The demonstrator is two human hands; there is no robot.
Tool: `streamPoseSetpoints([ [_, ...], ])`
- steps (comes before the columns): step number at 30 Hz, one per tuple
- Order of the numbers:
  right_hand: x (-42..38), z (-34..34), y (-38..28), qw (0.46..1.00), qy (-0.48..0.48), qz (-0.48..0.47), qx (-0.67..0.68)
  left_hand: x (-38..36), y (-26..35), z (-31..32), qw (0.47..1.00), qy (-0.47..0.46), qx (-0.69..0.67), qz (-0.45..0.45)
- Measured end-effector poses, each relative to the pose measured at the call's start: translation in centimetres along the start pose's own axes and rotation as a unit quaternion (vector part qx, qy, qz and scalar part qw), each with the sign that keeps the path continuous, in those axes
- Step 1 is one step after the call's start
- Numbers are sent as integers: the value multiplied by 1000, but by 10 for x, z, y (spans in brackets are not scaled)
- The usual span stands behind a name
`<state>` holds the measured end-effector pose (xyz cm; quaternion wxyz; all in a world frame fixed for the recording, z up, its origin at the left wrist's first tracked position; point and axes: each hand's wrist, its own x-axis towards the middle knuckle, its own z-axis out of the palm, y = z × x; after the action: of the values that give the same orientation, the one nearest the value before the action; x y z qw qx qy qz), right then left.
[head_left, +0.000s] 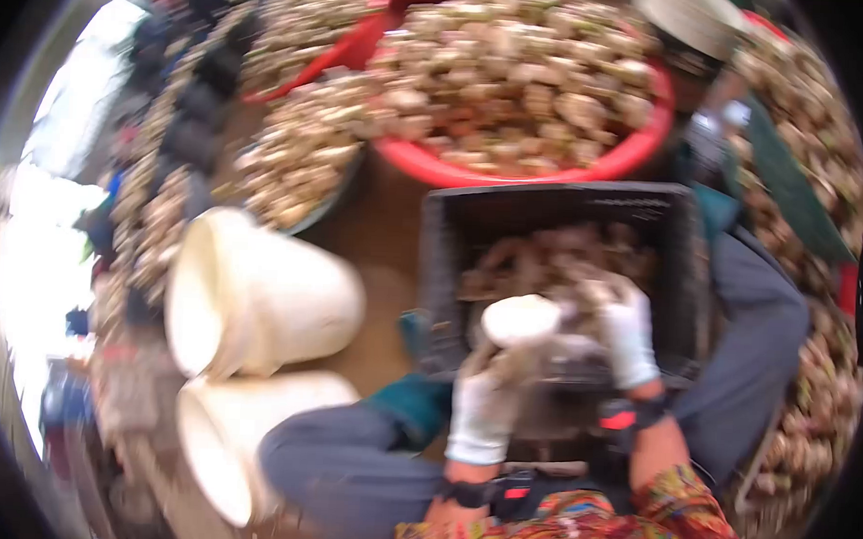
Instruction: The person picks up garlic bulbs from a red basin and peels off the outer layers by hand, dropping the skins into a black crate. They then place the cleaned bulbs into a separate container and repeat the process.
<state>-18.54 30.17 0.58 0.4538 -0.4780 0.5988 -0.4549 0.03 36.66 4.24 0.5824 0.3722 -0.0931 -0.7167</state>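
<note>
My left hand (489, 392), in a soiled white glove, has its fingers closed around a bright white, rounded thing (521, 321) at the near side of a black plastic crate (569, 197). Motion blur hides its exact kind. My right hand (624, 326), gloved too, reaches over the crate with its fingertips among brownish, knobbly pieces (587, 247) inside it; blur smears those fingers. The crate stands between my knees, its near edge right under both wrists.
Behind the crate, a red tub (639, 144) is heaped with pale, bulb-like produce (517, 71). Two cream buckets (286, 297) lie on their sides at the left. A dark basin (328, 202) holds more produce, and another heap (811, 402) lies along the right.
</note>
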Motion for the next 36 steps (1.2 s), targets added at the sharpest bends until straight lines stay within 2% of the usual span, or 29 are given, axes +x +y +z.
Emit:
streamPoseSetpoints([
  [1, -2, -1, -10, 984, 11, 107, 144, -3, 5, 4, 1000, 7, -15, 24],
  [2, -5, -2, -14, 982, 6, 106, 155, -10, 19, 11, 997, 19, -70, 39],
  [3, -8, -3, -6, 979, 13, 148, 142, -19, 33, 13, 986, 17, -143, 78],
  [5, -11, -8, 3, 985, 26, 121, 121, -45, 69, 21, 970, 25, -156, 185],
  [6, -12, -6, -1, 983, 26, 127, 127, -57, 88, 8, 949, -9, -226, 219],
  [7, -13, -7, -9, 982, 41, 131, 129, -73, 116, 3, 936, -27, -170, 308],
  [8, -14, -10, -12, 981, 43, 127, 139, -81, 140, -59, 907, 173, -59, 379],
  [9, -14, -13, -15, 979, 49, 125, 151, -98, 181, -81, 904, 25, -136, 404],
  [10, -14, -15, -21, 972, 49, 153, 169, -102, 219, -88, 874, -118, -214, 421],
  [11, -13, -15, -25, 963, 45, 181, 194, -103, 241, -62, 822, -72, -289, 485],
  [13, -11, -10, -25, 947, 1, 210, 243, -63, 256, -25, 854, -45, -217, 472],
  [14, -12, -6, -24, 931, -23, 223, 287, -31, 246, 4, 888, -40, -98, 447],
  [15, -14, -3, -19, 913, -49, 235, 330, 17, 246, 17, 847, 92, 232, 470],
  [16, -14, -1, -15, 908, -75, 231, 342, 74, 235, 30, 749, 43, 424, 508],
  [17, -15, -2, -12, 902, -100, 227, 353, 103, 216, 82, 931, -56, 152, 328],
  [18, -15, -5, -13, 904, -112, 264, 317, 133, 192, 114, 938, -40, 201, 278],
  [19, -12, -9, -12, 904, -123, 298, 280, 184, 176, 122, 913, 30, 328, 242],
  [20, -10, -9, -4, 923, -122, 290, 221, 216, 158, 134, 884, 4, 423, 199],
  [21, -9, -8, 6, 937, -122, 285, 159, 254, 139, 137, 846, -62, 499, 177],
  [22, -11, -6, 18, 956, -116, 246, 109, 293, 115, 136, 803, -109, 554, 189],
  [23, -7, -5, 20, 970, -109, 209, 58, 314, 95, 154, 723, -178, 632, 215],
  [25, -2, -7, 17, 968, -121, 221, 6, 346, 52, 174, 617, -152, 751, 180],
  [27, 2, -7, 17, 956, -110, 250, 107, 372, 6, 173, 454, -163, 840, 249],
  [28, 13, -14, -14, 917, -96, 333, 197, 376, 0, 180, 438, -135, 865, 202],
  [29, 13, -14, -7, 918, -93, 331, 198, 378, -3, 189, 420, -106, 888, 158],
  [31, 3, -7, 12, 971, -43, 204, 118, 376, 3, 185, 442, -96, 865, 216],
  [33, -1, -12, 17, 969, -47, 209, 127, 374, 29, 163, 588, -176, 767, 188],
  [35, -3, -22, 10, 991, -89, 97, -8, 321, 54, 167, 743, -155, 631, 163],
  [36, -3, -24, 0, 995, -62, 73, 4, 284, 62, 169, 804, -130, 566, 126],
])
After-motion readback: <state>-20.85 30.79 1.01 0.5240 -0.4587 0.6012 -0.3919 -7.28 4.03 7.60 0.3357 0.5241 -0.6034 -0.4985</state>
